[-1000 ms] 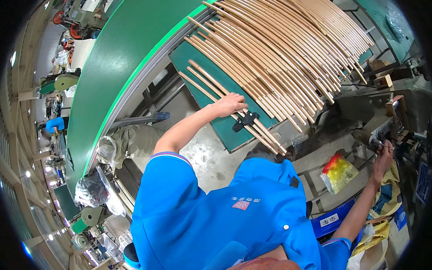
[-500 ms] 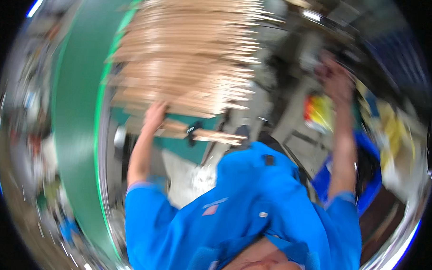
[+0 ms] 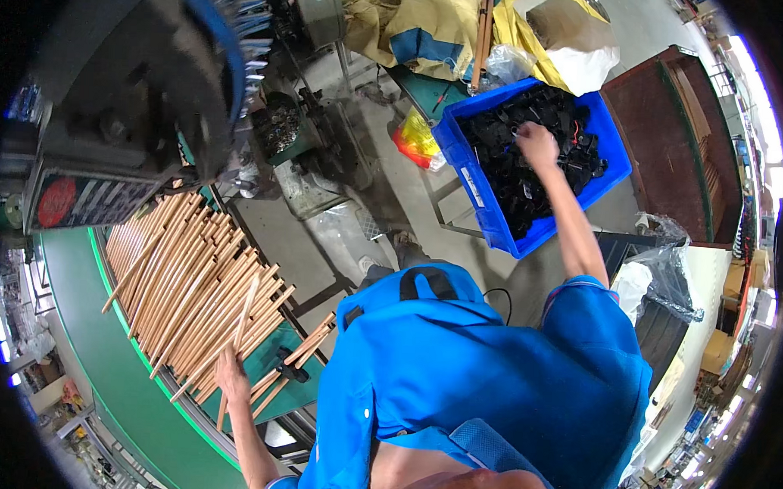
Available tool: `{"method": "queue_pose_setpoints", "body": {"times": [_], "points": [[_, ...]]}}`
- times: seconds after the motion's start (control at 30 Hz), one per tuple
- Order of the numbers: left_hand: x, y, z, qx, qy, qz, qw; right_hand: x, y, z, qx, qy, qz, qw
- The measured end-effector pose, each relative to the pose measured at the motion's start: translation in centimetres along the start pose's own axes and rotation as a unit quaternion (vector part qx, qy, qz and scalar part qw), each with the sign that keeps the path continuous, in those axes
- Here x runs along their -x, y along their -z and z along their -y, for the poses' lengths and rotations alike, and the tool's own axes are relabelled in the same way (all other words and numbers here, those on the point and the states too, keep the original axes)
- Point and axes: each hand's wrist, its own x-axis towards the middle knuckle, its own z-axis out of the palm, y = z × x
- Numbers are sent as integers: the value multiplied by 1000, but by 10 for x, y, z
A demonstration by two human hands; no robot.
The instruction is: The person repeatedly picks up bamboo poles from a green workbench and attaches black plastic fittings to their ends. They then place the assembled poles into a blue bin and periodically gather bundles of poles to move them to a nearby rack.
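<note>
My left hand is closed around a wooden stick, which stands out past the fingers over a broad layer of similar wooden sticks. Near that hand, a black plastic part sits at a few sticks laid apart from the layer. Off to the right, my right hand reaches into a blue bin heaped with small black plastic parts. Its fingers are drawn together at the top of the heap; whether a part is between them is hidden.
A green conveyor belt curves along the left. Dark machinery stands at the upper left. Yellow sacks lie beyond the bin, with a brown wooden box to its right. Clear plastic wrap hangs near my right arm.
My view has swung to the right. My right hand, earlier in the air, is now down in the blue bin. My left hand remains at the sticks, now with one stick plainly in it.
</note>
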Motion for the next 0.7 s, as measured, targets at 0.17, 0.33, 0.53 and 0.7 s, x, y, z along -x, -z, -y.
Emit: {"method": "queue_pose_setpoints", "body": {"times": [0.17,0.33,0.53,0.7], "points": [[-60,39,-137,118,-61,1,991,-13,-17,-74,143,114,289,940],[-94,48,-198,142,-148,-21,978,1,-19,-87,89,201,36,975],[-113,57,-215,169,-150,0,974,51,18,53,-661,-68,136,735],[-115,59,-211,187,-147,-12,971,87,-13,157,-752,85,353,550]]}}
